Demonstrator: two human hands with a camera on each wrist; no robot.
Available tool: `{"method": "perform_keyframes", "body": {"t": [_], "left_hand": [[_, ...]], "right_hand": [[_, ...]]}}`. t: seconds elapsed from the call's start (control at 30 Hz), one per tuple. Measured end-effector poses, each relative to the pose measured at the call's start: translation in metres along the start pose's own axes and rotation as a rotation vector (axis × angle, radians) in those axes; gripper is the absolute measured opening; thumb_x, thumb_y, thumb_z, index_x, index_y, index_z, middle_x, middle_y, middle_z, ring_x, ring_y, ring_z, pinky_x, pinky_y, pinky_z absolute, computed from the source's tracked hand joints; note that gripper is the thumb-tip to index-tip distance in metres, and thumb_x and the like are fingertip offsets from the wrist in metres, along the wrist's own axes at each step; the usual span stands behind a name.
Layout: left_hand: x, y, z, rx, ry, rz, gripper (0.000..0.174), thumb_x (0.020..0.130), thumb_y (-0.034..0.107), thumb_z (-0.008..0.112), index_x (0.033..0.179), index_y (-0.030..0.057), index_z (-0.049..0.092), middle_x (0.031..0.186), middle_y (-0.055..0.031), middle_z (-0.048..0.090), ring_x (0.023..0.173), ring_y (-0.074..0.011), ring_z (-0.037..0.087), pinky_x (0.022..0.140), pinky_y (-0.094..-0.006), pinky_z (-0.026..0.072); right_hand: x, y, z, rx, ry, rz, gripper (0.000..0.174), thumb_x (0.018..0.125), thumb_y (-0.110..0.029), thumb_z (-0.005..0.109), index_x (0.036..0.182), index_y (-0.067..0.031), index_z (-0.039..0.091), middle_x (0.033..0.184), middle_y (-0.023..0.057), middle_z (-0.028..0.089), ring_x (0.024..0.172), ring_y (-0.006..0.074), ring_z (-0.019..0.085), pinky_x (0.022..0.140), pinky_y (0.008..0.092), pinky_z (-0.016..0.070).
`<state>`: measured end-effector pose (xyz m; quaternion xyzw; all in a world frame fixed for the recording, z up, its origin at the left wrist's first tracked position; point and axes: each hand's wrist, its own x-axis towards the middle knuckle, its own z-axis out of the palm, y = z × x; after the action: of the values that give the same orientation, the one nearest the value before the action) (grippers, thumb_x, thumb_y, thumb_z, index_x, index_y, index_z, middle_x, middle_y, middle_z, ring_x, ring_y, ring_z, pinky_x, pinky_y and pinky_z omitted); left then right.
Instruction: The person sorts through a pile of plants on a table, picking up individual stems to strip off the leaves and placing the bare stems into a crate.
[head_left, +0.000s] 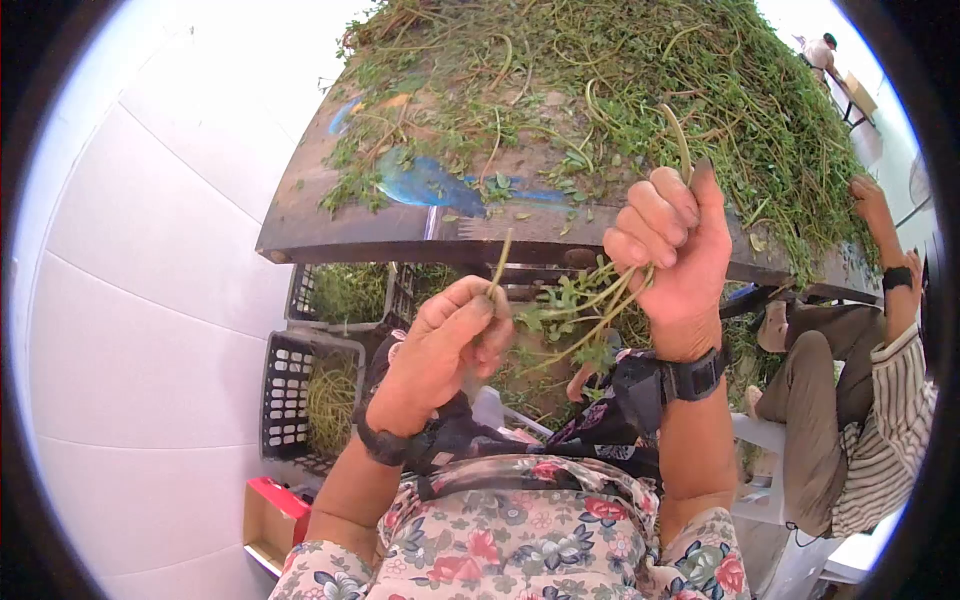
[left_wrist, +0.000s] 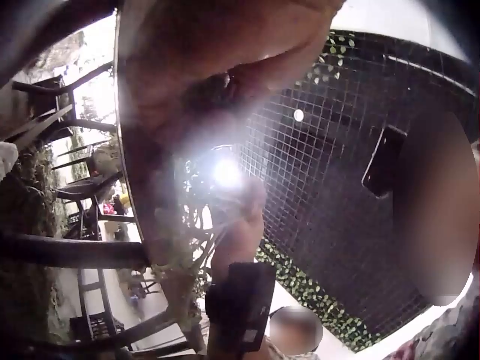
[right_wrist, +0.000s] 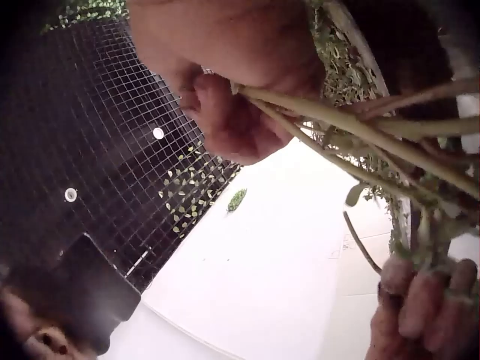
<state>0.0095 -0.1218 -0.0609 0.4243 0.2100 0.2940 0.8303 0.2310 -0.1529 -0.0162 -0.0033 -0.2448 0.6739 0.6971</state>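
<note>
My right hand [head_left: 675, 260] is raised in front of the table's near edge, fingers curled round a small bunch of leafy green stems [head_left: 600, 305]. The leafy ends hang out below the fist toward the left, and one pale stem rises above it by the thumb. Lower and to the left, my left hand [head_left: 440, 340] pinches a thin bare stem [head_left: 503, 262] between thumb and fingers. In the right wrist view, several long stems [right_wrist: 360, 139] run from the right hand's grip toward the left hand [right_wrist: 424, 311]. Glare blurs the left wrist view.
A wooden table [head_left: 340, 225] carries a large heap of leafy stems [head_left: 640, 60]. Below it at left stand black crates [head_left: 288, 395] containing greens, and a red box [head_left: 278, 510]. Another person [head_left: 860, 400] sits at right, one hand at the heap. A white wall [head_left: 140, 300] stands at left.
</note>
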Motion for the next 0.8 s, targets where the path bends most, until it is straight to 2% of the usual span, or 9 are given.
{"method": "perform_keyframes", "body": {"t": [0.13, 0.23, 0.3, 0.4, 0.5, 0.53, 0.63, 0.7, 0.8], "left_hand": [[0.001, -0.002, 0.016, 0.381, 0.088, 0.162, 0.015, 0.089, 0.02, 0.05, 0.088, 0.0054, 0.054, 0.07, -0.0009, 0.052, 0.059, -0.0062, 0.046, 0.05, -0.021, 0.0378], [0.003, 0.006, 0.023, 0.532, 0.111, 0.126, 0.015, 0.087, 0.02, 0.055, 0.088, 0.0049, 0.056, 0.072, 0.0016, 0.052, 0.063, -0.0047, 0.045, 0.055, -0.0189, 0.0376], [0.008, 0.001, 0.027, 0.59, 0.058, 0.223, 0.016, 0.085, 0.018, 0.057, 0.092, 0.0036, 0.057, 0.075, 0.0034, 0.053, 0.067, -0.0032, 0.045, 0.058, -0.018, 0.0376], [0.014, -0.004, 0.03, 0.674, 0.005, 0.329, 0.017, 0.082, 0.015, 0.059, 0.093, 0.0022, 0.058, 0.08, -0.0001, 0.055, 0.073, -0.0077, 0.049, 0.067, -0.022, 0.0404], [0.017, -0.006, 0.035, 0.682, -0.025, 0.302, 0.016, 0.08, 0.011, 0.06, 0.092, 0.0011, 0.058, 0.085, -0.0041, 0.056, 0.077, -0.0117, 0.05, 0.072, -0.0258, 0.0424], [0.018, -0.006, 0.037, 0.673, -0.034, 0.275, 0.015, 0.08, 0.01, 0.06, 0.092, 0.0007, 0.057, 0.087, -0.005, 0.056, 0.078, -0.0125, 0.051, 0.073, -0.0265, 0.0427], [0.018, -0.007, 0.038, 0.652, -0.04, 0.309, 0.015, 0.082, 0.01, 0.057, 0.095, 0.0023, 0.059, 0.086, 0.0054, 0.052, 0.075, -0.0017, 0.042, 0.064, -0.0174, 0.0365], [0.019, -0.01, 0.037, 0.742, -0.007, 0.382, 0.015, 0.079, 0.007, 0.058, 0.094, 0.0019, 0.058, 0.088, -0.0026, 0.056, 0.082, -0.0117, 0.051, 0.074, -0.0253, 0.0416], [0.023, -0.013, 0.03, 0.895, 0.009, 0.546, 0.014, 0.078, 0.005, 0.054, 0.092, 0.0026, 0.057, 0.089, -0.0065, 0.06, 0.082, -0.0154, 0.056, 0.074, -0.0283, 0.0449]], "right_hand": [[-0.009, 0.006, -0.002, 0.012, -0.022, 0.035, 0.041, 0.094, -0.041, 0.035, 0.064, -0.0138, 0.036, 0.052, -0.0036, 0.032, 0.041, 0.0082, 0.028, 0.049, 0.026, 0.0298], [-0.014, 0.011, -0.002, 0.007, -0.02, 0.047, 0.042, 0.094, -0.041, 0.035, 0.063, -0.0141, 0.036, 0.052, -0.0038, 0.032, 0.042, 0.0082, 0.027, 0.049, 0.0259, 0.029], [-0.015, 0.016, -0.002, -0.003, -0.053, 0.063, 0.042, 0.094, -0.041, 0.034, 0.062, -0.0145, 0.036, 0.052, -0.0039, 0.032, 0.043, 0.0086, 0.028, 0.051, 0.0268, 0.0295], [-0.015, 0.031, 0.01, -0.121, 0.08, 0.001, 0.044, 0.094, -0.041, 0.034, 0.059, -0.0151, 0.034, 0.055, -0.002, 0.037, 0.049, 0.0109, 0.037, 0.065, 0.0309, 0.038], [-0.018, 0.039, 0.016, -0.388, 0.17, -0.046, 0.045, 0.094, -0.041, 0.034, 0.057, -0.0153, 0.033, 0.06, 0.0018, 0.044, 0.059, 0.0145, 0.046, 0.085, 0.0376, 0.0375], [-0.018, 0.038, 0.011, -0.441, 0.1, -0.032, 0.045, 0.094, -0.042, 0.034, 0.058, -0.0148, 0.032, 0.066, 0.0052, 0.049, 0.065, 0.0168, 0.05, 0.092, 0.0399, 0.036], [-0.021, 0.04, 0.01, -0.493, 0.086, -0.033, 0.045, 0.094, -0.042, 0.034, 0.058, -0.0143, 0.033, 0.066, 0.0059, 0.049, 0.064, 0.0172, 0.05, 0.088, 0.0384, 0.039], [-0.022, 0.042, 0.011, -0.529, 0.134, -0.042, 0.045, 0.094, -0.043, 0.034, 0.059, -0.014, 0.033, 0.064, 0.0064, 0.048, 0.063, 0.0173, 0.05, 0.085, 0.0379, 0.0407], [-0.027, 0.047, 0.015, -0.723, 0.166, -0.022, 0.045, 0.094, -0.043, 0.033, 0.06, -0.0139, 0.033, 0.062, 0.005, 0.046, 0.059, 0.0163, 0.048, 0.079, 0.0379, 0.042]]}}
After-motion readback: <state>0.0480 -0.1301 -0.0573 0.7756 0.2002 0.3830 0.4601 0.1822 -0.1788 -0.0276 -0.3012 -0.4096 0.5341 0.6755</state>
